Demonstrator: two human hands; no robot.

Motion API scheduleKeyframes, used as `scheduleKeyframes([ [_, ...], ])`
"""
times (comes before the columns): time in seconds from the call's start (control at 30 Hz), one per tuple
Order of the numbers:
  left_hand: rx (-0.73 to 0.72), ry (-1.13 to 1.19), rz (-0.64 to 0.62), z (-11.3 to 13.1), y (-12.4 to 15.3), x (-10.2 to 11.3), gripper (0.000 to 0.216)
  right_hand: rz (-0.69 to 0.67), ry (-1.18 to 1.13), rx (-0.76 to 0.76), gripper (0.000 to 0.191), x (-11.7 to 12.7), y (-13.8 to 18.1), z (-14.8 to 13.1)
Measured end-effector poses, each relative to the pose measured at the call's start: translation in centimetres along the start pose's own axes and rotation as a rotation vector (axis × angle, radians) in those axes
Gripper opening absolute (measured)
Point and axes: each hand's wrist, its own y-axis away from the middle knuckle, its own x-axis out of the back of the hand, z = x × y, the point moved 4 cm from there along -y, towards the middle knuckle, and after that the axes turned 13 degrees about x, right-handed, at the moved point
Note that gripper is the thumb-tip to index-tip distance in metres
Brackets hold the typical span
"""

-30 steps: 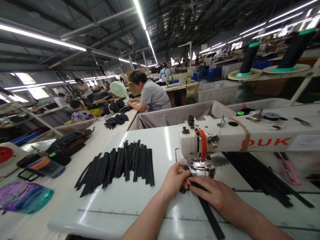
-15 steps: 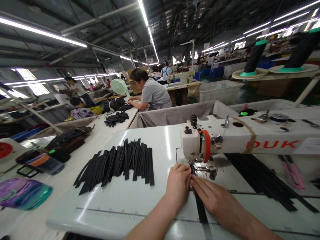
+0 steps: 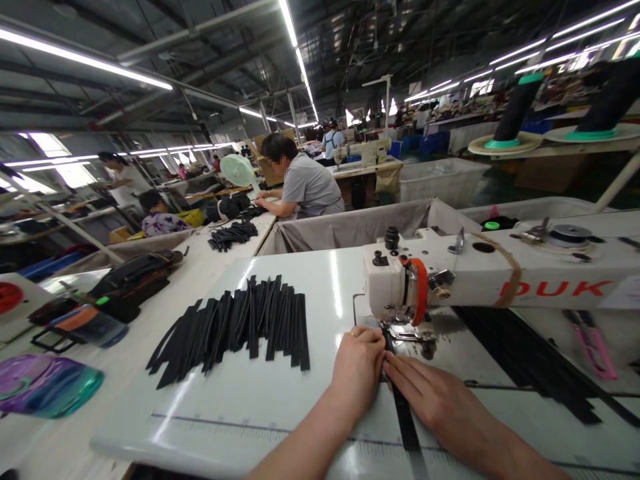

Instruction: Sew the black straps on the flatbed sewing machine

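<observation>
A long black strip [image 3: 406, 420] runs from the near table edge up under the presser foot [image 3: 404, 331] of a white sewing machine [image 3: 495, 273]. My left hand [image 3: 357, 370] rests on the strip's left side just before the foot, its fingers curled and pressed together. My right hand [image 3: 433, 399] lies flat on the strip's right side, fingers stretched toward the foot. The two hands touch at the fingertips. The strip's end beneath the foot is hidden.
A fanned pile of black strips [image 3: 235, 330] lies on the white table [image 3: 280, 407] to the left. More long strips [image 3: 530, 363] and pink scissors [image 3: 595, 343] lie under the machine arm. Bags and a water bottle [image 3: 85, 325] sit far left. Other people work at benches behind.
The strip has swung from a slant to nearly straight toward me. My right hand has flattened beside it and my left hand has closed in against it before the foot.
</observation>
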Motion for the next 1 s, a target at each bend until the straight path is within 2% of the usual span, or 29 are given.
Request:
scheduleKeyframes([
  [0.23,-0.001,-0.010,-0.005,-0.3,0.1,-0.2,0.017,-0.007,-0.001,0.017,0.043,-0.1,0.2,-0.1],
  [0.53,0.039,-0.035,0.007,-0.9,-0.3,-1.6,0.018,0.009,-0.060,-0.064,0.044,0.0,-0.2,0.3],
  [0.83,0.008,-0.056,-0.007,-0.3,-0.4,-1.0,0.019,0.012,-0.102,-0.094,0.046,-0.3,0.1,0.6],
  [1.0,0.016,-0.089,0.024,-0.1,-0.7,-0.9,0.019,-0.008,-0.141,-0.174,0.050,-0.6,0.3,1.4],
])
